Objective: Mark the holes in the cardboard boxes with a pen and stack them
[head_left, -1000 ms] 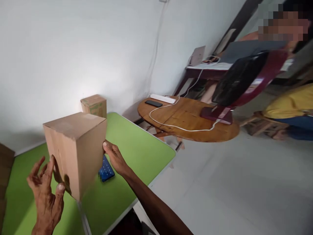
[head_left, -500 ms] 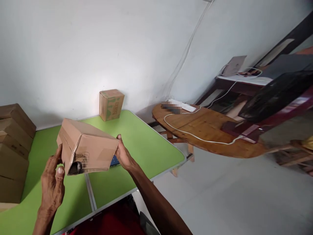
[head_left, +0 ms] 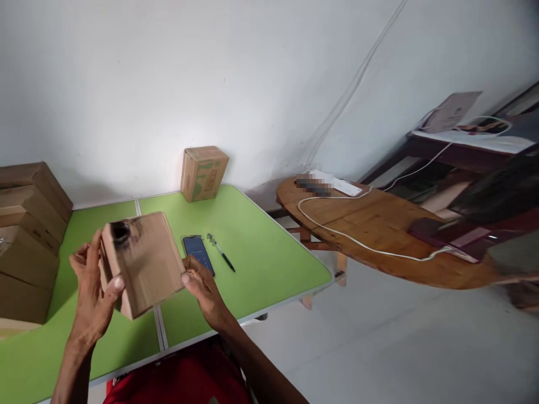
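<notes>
Hands, left hand [head_left: 93,292] and right hand [head_left: 201,285], grip the plain brown cardboard box [head_left: 141,261] aloft (dark-smudged corner upward) above the green folding table [head_left: 261,258], not yet set down.

- I'm holding one cardboard box [head_left: 141,261] between my two hands, left hand [head_left: 93,292] and right hand [head_left: 204,289].
- One printed box [head_left: 204,173] is standing at upper centre.
- Stacked boxes [head_left: 27,235] are sitting at the left edge; their count is unclear.
- One phone [head_left: 197,252] and one pen [head_left: 223,256] are lying at centre.
</notes>
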The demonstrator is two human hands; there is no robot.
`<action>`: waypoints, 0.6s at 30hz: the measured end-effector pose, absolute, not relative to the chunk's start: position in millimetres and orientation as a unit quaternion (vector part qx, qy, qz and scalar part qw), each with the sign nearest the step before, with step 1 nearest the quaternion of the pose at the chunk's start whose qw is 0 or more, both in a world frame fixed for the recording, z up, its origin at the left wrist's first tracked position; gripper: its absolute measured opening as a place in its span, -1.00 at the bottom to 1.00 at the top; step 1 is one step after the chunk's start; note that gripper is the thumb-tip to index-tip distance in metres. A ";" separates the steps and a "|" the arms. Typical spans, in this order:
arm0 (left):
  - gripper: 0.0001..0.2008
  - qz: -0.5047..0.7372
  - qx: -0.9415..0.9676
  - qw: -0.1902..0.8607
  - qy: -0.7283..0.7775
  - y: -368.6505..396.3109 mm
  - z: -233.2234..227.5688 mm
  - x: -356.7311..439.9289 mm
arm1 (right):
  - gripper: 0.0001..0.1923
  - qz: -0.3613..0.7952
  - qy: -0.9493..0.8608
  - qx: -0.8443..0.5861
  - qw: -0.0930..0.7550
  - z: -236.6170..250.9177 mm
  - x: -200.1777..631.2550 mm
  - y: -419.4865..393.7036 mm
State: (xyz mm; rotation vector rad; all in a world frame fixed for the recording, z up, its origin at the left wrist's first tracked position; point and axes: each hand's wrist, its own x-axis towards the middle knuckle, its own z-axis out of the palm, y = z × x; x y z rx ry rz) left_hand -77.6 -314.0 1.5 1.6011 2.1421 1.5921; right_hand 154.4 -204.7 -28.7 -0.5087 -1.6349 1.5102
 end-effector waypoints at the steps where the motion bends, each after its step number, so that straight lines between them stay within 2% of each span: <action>1: 0.01 0.500 0.523 0.039 0.689 -313.0 -0.6 -77.1 | -0.46 0.608 -0.641 -0.212 0.417 -33.1 153.9 -207.7; 4: -0.13 0.487 0.540 0.135 0.674 -310.9 -6.2 -72.8 | -0.53 0.621 -0.621 -0.229 0.419 -35.0 156.4 -212.3; 6: -0.14 0.505 0.542 0.175 0.648 -311.0 -8.3 -67.9 | -0.48 0.616 -0.626 -0.247 0.410 -27.7 159.3 -212.3; 10: -0.22 0.533 0.557 0.171 0.613 -314.4 -9.6 -54.5 | -0.48 0.561 -0.654 -0.309 0.402 -5.6 157.4 -211.7; 14: -0.24 0.554 0.560 0.134 0.602 -316.6 -11.6 -37.5 | -0.33 0.463 -0.681 -0.338 0.455 11.5 141.9 -218.1; 18: -0.23 0.584 0.491 0.157 0.627 -314.8 -17.0 -27.0 | -0.38 0.399 -0.706 -0.326 0.485 20.4 128.7 -224.3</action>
